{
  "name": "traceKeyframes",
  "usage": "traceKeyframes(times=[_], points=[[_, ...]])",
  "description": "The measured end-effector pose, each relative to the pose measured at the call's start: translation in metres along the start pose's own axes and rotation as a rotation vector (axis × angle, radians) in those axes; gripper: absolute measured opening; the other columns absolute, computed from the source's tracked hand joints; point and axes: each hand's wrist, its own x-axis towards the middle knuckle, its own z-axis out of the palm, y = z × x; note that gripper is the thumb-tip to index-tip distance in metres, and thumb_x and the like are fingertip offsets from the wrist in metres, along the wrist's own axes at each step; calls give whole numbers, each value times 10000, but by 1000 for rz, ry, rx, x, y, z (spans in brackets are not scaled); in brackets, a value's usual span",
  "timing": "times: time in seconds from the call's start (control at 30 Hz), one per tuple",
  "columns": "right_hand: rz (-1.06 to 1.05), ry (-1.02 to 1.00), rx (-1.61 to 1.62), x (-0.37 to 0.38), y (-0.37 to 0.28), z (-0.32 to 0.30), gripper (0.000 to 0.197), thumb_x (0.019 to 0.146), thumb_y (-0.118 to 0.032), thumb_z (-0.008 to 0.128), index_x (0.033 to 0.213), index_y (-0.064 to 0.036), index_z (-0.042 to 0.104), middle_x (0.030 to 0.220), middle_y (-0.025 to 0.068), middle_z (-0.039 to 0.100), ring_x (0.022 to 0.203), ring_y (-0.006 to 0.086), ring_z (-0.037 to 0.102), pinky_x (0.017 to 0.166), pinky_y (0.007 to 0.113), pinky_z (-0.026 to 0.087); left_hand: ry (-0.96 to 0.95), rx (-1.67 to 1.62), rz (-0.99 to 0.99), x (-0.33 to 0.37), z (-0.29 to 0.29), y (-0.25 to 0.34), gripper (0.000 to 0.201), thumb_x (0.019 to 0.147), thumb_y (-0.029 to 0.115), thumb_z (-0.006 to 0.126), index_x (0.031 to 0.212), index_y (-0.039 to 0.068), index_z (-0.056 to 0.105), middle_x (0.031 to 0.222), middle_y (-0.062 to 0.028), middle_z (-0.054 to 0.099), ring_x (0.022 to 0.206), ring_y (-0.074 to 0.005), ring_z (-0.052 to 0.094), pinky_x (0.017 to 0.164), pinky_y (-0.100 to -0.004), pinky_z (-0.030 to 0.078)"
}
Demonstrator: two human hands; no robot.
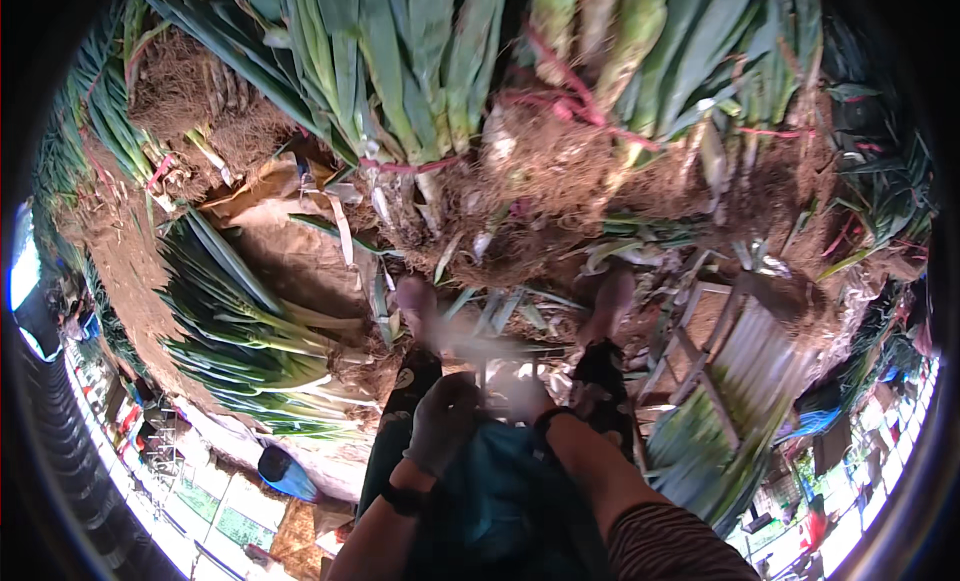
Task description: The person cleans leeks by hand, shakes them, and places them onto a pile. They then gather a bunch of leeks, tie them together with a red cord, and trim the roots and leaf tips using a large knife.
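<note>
Work judged part-done.
Cleaned-looking leeks (270,369) lie at eight o'clock; tied root-on bundles (425,106) at twelve apparently remain. Left hand (440,421) curled, right hand (520,394) blurred, both at six; what either grips cannot be told.

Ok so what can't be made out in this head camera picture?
In the head view:
- Right hand: motion blur hides its fingers.
- Pale streak just beyond it: too blurred to identify.
- Tied leek-like bundle: upper edge cuts off leaf tips.
- Background items, left rim: too small and distorted.
</note>
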Motion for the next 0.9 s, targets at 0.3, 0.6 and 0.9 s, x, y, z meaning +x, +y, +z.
traceKeyframes(times=[0.3, 0.6, 0.9], points=[[222, -258, 242, 92, -37, 123, 477, 850, -360, 558, 1240, -85, 584, 1282, 189, 562, 1188, 333, 553, 968, 474, 447, -184, -66, -38, 47, -9, -38, 244, 915, 50, 572, 1154, 5, 589, 1058, -58, 645, 952, -111, 602, 820, -241, 486], [-154, -444, 280, 117, 42, 35, 707, 713, -509, 698, 1267, -90, 562, 1199, 171, 623, 1091, 316, 601, 904, 444, 455, -310, 505, 242, 84, -17, 5, 290, 834, 184, 653, 1083, 45, 602, 1010, -159, 640, 945, -304, 629, 797, -376, 496], [-42, -302, 106, -2, 137, -224, 855, 752, -549, 678, 1402, -70, 397, 1236, 257, 563, 1160, 369, 544, 964, 451, 444, -18, 818, 732, 116, -50, 89, 362, 766, 180, 681, 1087, 47, 578, 999, -165, 630, 916, -362, 607, 777, -445, 487]])
